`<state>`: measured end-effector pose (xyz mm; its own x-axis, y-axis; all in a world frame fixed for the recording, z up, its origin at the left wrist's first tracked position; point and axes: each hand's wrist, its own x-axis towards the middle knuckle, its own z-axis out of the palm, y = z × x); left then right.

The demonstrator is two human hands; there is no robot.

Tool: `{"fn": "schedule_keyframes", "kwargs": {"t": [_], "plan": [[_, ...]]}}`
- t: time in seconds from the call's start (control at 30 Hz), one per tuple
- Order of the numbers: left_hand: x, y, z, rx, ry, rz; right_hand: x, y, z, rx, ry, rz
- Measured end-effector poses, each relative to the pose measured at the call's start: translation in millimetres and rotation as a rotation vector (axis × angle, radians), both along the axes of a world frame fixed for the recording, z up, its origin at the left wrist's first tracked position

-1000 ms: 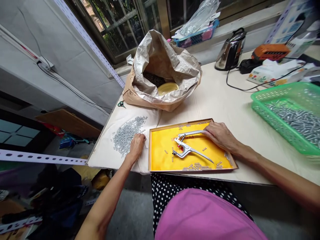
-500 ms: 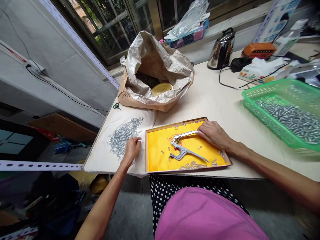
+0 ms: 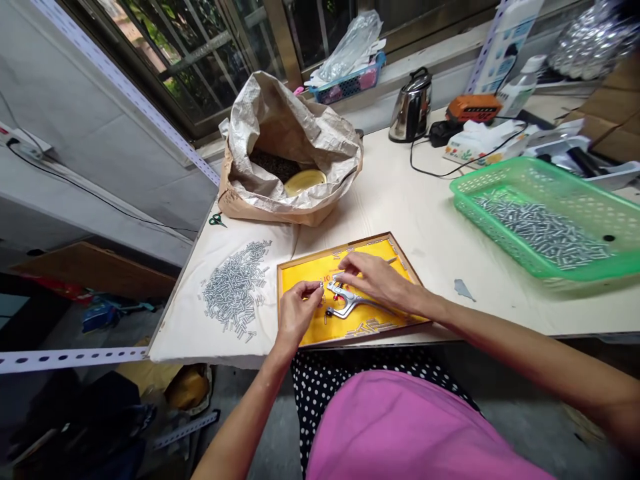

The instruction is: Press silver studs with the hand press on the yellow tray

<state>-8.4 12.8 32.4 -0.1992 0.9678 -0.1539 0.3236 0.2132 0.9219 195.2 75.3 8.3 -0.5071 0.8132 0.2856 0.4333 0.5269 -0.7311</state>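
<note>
Left hand: the person's left hand has thumb and fingertips pinched together, apparently on a tiny silvery metal piece; its exact form is too small to tell.
Right hand: the right hand is bent over the tool's head and upper handle; whether it grips or merely touches, I cannot tell.
Tool: a grey metal plier-like hand tool with long handles lies below the right hand, its head just beside the left fingertips.
Tray: a shallow brown-rimmed tray with a yellow base is under both hands; short silver metal tubes lie along its near edge, below the right hand.
Pile: a heap of small silver metal tubes lies left of the left hand.
Just changed: the left hand has come from beside the pile to the tool's head, and the right has slid up from the handle's end; this suggests a shift from picking up to working at the tool.
</note>
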Motion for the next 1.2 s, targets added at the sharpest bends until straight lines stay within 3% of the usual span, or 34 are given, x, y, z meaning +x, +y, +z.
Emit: {"fn": "schedule_keyframes", "kwargs": {"t": [0.13,0.47,0.6,0.7,0.87,1.0,1.1,1.2], "plan": [[13.7,-4.2,2.5,0.006,-0.030,-0.057,-27.0,-8.7,3.6,-0.264,0.181,0.027],[4.7,-15.1,0.6,-0.045,-0.094,-0.013,-38.5,-14.4,3.7,-0.282,0.194,0.129],[-12.0,-25.9,3.3,0.065,0.058,0.019,-62.8,-16.1,5.7,-0.261,0.172,0.196],[-31.1,-37.7,4.2,0.055,0.102,0.083,-85.2,-19.8,6.1,-0.266,0.154,0.290],[-66.5,-56.7,2.4,-0.085,-0.169,0.149,-121.0,-23.6,3.2,-0.314,0.157,0.386],[-95.0,-60.8,-2.7,-0.031,-0.369,0.346,-157.7,-18.2,6.8,-0.389,0.196,0.412],[-117.5,-63.2,-5.5,0.110,-0.327,0.535,-182.9,-10.0,17.1,-0.291,0.183,0.377],[-131.2,-71.9,-6.2,0.170,-0.241,0.594,-182.3,-4.4,28.1,-0.017,0.124,0.329]]}}
